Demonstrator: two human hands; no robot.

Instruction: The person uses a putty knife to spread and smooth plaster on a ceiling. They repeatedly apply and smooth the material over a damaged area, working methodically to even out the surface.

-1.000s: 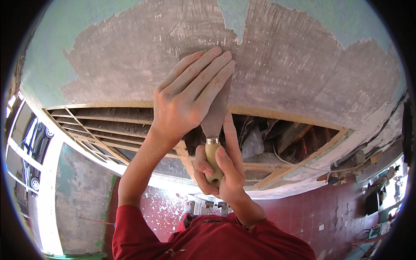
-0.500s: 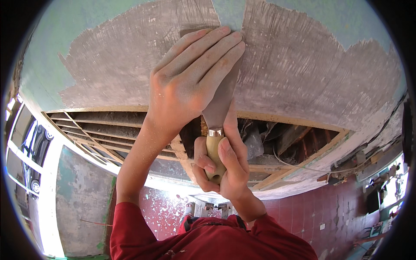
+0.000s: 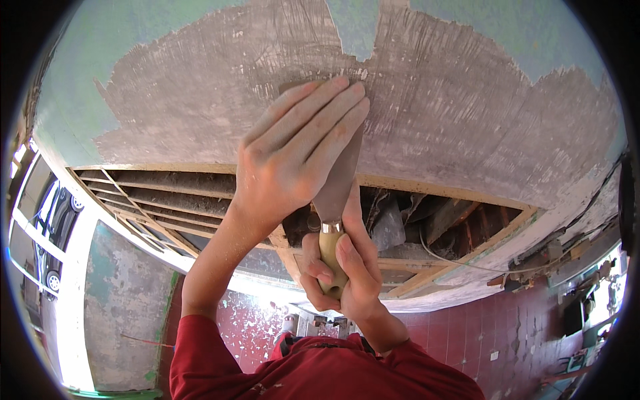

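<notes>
My right hand [image 3: 359,273] is wrapped round the pale wooden handle of a scraper [image 3: 339,183] with a wide grey metal blade. The dusty left hand [image 3: 293,150] lies flat over that blade, its fingers stretched out towards the blade's front edge and partly covering it. Beneath both is a broad surface with a scraped, grey-brown patch [image 3: 440,113]. Streaks and pale flecks mark this patch around the blade. Green paint [image 3: 359,30] remains beyond the fingertips in a narrow tongue, and more of it borders the patch.
Below the scraped surface, a wooden frame [image 3: 427,183] surrounds dark openings, with slats [image 3: 173,200] at left and a loose cable [image 3: 467,259] at right. The red tiled floor [image 3: 460,333] carries pale flakes. Left, a patchy panel [image 3: 127,307] stands near windows showing a parked car.
Both hands and the scraper have come back towards me over the surface. More of the green tongue and the flecked patch in front of the blade now shows.
</notes>
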